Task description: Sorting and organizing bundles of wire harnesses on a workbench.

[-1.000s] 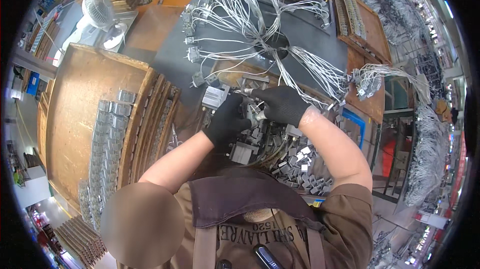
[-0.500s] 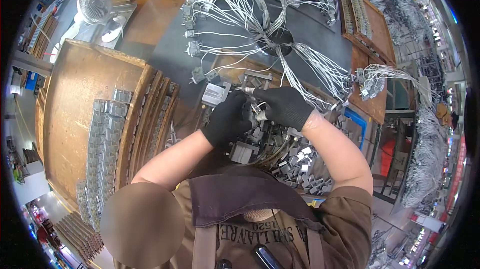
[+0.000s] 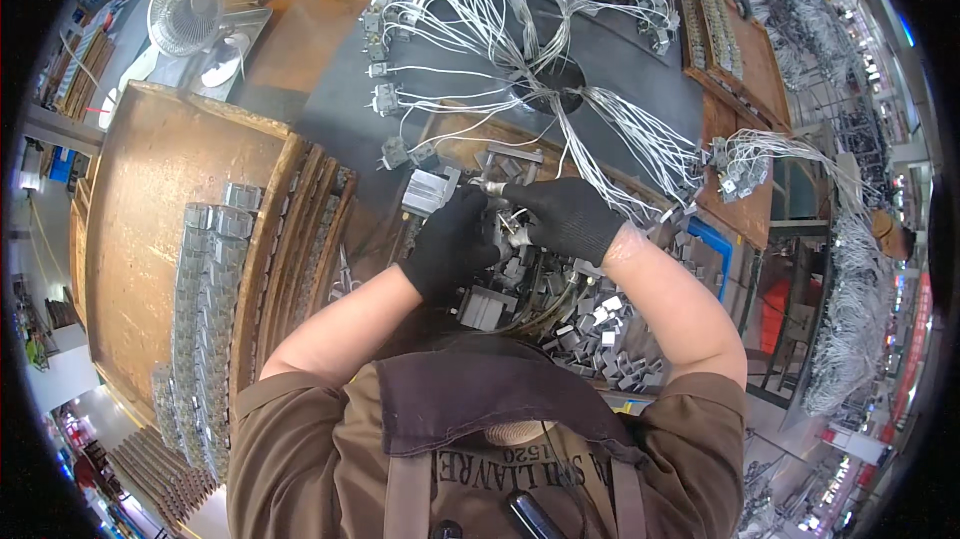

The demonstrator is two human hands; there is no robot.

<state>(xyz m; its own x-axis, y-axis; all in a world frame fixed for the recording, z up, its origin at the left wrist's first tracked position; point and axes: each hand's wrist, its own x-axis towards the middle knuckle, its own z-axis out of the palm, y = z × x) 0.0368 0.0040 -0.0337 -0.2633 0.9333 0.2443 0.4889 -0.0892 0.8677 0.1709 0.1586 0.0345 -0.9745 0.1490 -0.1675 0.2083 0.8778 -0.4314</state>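
Note:
Both of my hands wear black knit gloves and meet over a small metal fixture at the bench's near side. My left hand (image 3: 448, 247) is closed, its fingertips bent around a small part that they mostly hide. From the other side my right hand (image 3: 568, 217) pinches in toward the same spot, with pale wrapping on its thumb and forefinger tips. Between the hands show thin light strands and bits of metal (image 3: 507, 222), too small to name. A silver-grey block (image 3: 430, 192) stands just beyond my left hand, and another grey block (image 3: 485, 308) sits nearer to me.
Bundles of white wires (image 3: 510, 59) with grey connectors fan out across the dark table (image 3: 345, 89). Loose metal pieces (image 3: 610, 329) lie in a heap below my right forearm. Wooden trays (image 3: 200, 159) holding rows of metal parts stand at left, near a white fan (image 3: 186, 11).
My hands stay in nearly the same place, with only a slight shift of the fingers. At the far upper right, part of another person shows more than before.

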